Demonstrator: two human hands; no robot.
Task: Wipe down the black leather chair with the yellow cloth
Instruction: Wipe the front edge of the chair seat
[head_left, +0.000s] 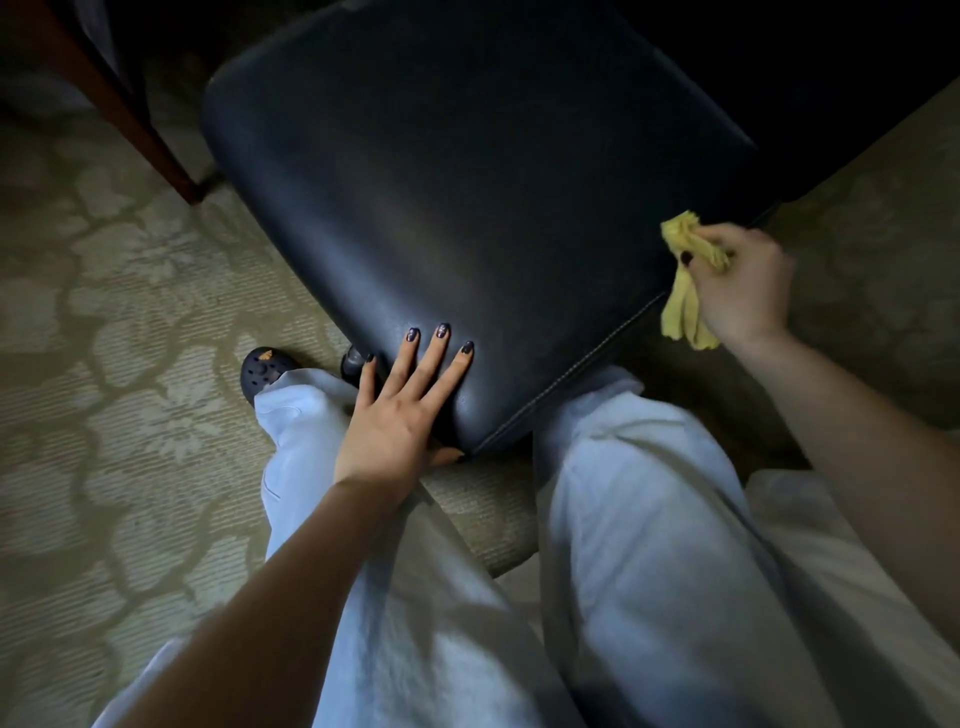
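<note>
**Cloth at the seat's right edge, left hand bracing the near corner**

Far left is patterned carpet (104, 364), with a dark wooden leg (130, 104) slanting down from the top corner. Neither one matters to the job. A dark clog (265, 371) pokes out from pale trousers (649, 519), just left of the seat.

Now the left hand (400, 410). It lies flat on the near corner of the black leather chair (467, 182), fingers straight and spread on the leather, thumb running below the corner. Its grip is wide and it holds nothing. This looks like a brace to steady the seat.

The broad seat fills the middle, tilted across the view. It shows a dull sheen, and no streak or mark is visible in this dim light.

On the right is the yellow cloth (691, 280), right at the seat's right edge. It is bunched, with one tuft poking up over the stitched seam and a tail hanging down beside the edge. The right hand (748, 291) has it, its grip closed around the bunch. That hand is a little blurred, so whether the cloth is pressing on the leather or only sitting beside it cannot be told.

Judging by this, the wiping itself is in hand, working at the side seam. The next move calls for flattening the cloth so that more of it meets the leather. Then a firm sweep from that right edge across to the left, with the left hand lifting clear of the near corner when the cloth arrives.
</note>
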